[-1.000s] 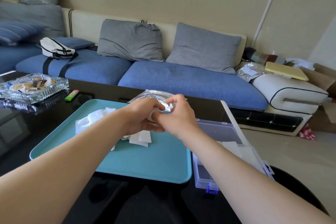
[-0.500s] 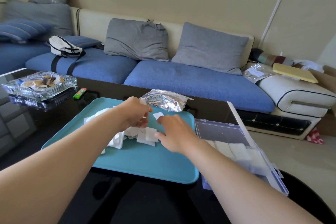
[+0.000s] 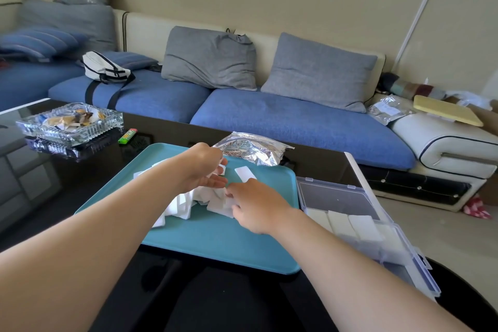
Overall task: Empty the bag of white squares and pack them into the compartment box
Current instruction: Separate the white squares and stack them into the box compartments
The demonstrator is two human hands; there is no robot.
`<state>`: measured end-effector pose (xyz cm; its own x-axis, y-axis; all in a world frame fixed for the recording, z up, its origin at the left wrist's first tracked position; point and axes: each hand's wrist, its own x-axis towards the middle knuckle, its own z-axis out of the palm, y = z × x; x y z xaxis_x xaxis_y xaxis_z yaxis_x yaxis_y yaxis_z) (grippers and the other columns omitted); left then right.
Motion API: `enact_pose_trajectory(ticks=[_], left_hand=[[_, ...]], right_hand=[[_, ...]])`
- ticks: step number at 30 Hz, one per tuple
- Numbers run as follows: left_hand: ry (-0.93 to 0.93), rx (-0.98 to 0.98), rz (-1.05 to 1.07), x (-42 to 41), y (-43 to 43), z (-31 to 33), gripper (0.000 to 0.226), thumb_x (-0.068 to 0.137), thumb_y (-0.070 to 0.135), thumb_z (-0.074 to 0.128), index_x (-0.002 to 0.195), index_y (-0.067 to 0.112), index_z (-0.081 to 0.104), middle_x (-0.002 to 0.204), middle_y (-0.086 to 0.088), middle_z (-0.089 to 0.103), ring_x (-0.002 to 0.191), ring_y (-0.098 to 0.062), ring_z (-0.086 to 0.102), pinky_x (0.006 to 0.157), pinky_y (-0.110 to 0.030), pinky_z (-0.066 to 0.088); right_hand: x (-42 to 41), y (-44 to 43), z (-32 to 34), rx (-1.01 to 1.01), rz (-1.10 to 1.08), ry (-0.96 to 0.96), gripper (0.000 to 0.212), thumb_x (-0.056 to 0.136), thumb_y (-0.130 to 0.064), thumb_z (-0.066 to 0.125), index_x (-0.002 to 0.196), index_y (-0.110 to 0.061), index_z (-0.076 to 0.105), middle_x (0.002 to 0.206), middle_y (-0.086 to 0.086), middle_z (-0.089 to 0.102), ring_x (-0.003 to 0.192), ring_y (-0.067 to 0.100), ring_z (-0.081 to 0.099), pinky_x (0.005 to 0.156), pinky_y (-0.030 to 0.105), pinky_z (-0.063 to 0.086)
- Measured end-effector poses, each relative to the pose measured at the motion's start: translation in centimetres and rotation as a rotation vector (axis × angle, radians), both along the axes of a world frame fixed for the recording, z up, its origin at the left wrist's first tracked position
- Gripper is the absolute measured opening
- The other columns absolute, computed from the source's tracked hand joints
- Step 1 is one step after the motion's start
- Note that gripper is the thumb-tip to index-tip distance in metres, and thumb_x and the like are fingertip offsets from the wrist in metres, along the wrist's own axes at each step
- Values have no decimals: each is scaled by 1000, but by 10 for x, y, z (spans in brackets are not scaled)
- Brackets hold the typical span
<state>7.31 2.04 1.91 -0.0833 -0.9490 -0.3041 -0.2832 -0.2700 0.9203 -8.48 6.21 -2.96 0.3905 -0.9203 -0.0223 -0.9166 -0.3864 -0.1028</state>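
A heap of white squares (image 3: 183,203) lies on a teal tray (image 3: 215,245). One single white piece (image 3: 244,172) lies apart on the tray behind the heap. The crumpled silver foil bag (image 3: 250,149) rests at the tray's far edge. My left hand (image 3: 204,170) hovers over the heap with fingers spread, touching the squares. My right hand (image 3: 256,203) rests on the heap's right side, fingers down among the squares. A clear plastic compartment box (image 3: 358,213) stands open right of the tray, with several white squares in its near compartments.
The tray and box sit on a glossy black table (image 3: 80,186). A glass ashtray (image 3: 70,122) and a green lighter (image 3: 128,136) lie at the far left. A blue sofa (image 3: 269,113) with grey cushions runs behind the table.
Both hands let go of the foil bag, which now lies at the tray's far edge. The hands dropped onto the heap of squares and spread apart.
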Motion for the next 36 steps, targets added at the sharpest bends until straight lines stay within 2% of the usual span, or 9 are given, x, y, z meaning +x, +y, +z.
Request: enact_pose_trajectory(ticks=[6, 9, 12, 16, 21, 25, 28, 32, 36], left_hand=[[-77, -79, -31, 0, 2, -1, 20, 104, 11, 50, 116, 5, 65, 106, -16, 73, 86, -27, 70, 77, -39, 65], [-123, -140, -31, 0, 3, -2, 18, 103, 13, 51, 113, 10, 67, 104, -12, 75, 88, -24, 71, 77, -38, 64], [-111, -173, -47, -4, 3, -3, 20, 103, 11, 52, 114, 8, 69, 102, -11, 76, 86, -24, 70, 79, -39, 64], [70, -63, -119, -14, 6, 0, 26, 105, 8, 45, 121, 2, 65, 116, -23, 70, 101, -36, 72, 87, -49, 64], [362, 127, -304, -36, 22, 11, 40, 108, 28, 39, 124, 4, 67, 115, -26, 72, 102, -41, 73, 98, -52, 57], [399, 137, -401, -53, 32, 14, 34, 101, 26, 41, 107, 8, 68, 95, -14, 71, 81, -29, 67, 83, -42, 56], [326, 103, -366, -64, 33, 10, 26, 98, 13, 43, 104, 9, 67, 92, -13, 66, 79, -26, 62, 73, -36, 54], [346, 85, -333, -77, 35, 7, 22, 85, 2, 46, 100, 2, 62, 97, -18, 63, 86, -28, 65, 77, -41, 57], [274, 37, -370, -89, 42, 7, 18, 92, -4, 45, 87, 1, 61, 69, -10, 64, 72, -20, 67, 80, -41, 58]], right_hand=[[-4, 2, 8, -35, 6, 27, 26, 103, -10, 46, 124, -11, 61, 89, 6, 41, 91, 39, 58, 63, 35, 31], [-11, -1, 17, -138, -74, -86, 21, 99, -5, 44, 111, -10, 60, 86, 6, 49, 87, 40, 57, 61, 40, 42], [-22, -6, 21, -314, -127, -307, 24, 99, -8, 45, 108, -13, 67, 100, 8, 67, 94, 34, 61, 76, 46, 53], [-31, 0, 33, -341, -115, -653, 28, 101, -4, 47, 100, -15, 72, 78, -9, 64, 67, 3, 56, 60, 20, 38], [-41, 10, 43, -268, -162, -814, 19, 105, -12, 56, 110, -23, 69, 84, -9, 69, 75, 5, 66, 64, 20, 51], [-55, 14, 42, -317, -133, -744, 16, 101, -13, 64, 107, -23, 74, 80, -11, 66, 73, 0, 60, 65, 12, 45], [-64, 19, 41, -309, -135, -700, 28, 95, -17, 68, 120, -24, 76, 104, -7, 60, 87, -3, 58, 82, 9, 42], [-73, 32, 45, -207, -144, -478, 76, 72, -46, 77, 142, -26, 58, 137, -6, 55, 127, 15, 47, 107, 32, 41], [-81, 36, 44, -362, -111, -377, 45, 66, -55, 77, 101, -31, 61, 93, -13, 65, 92, 20, 58, 84, 42, 52]])
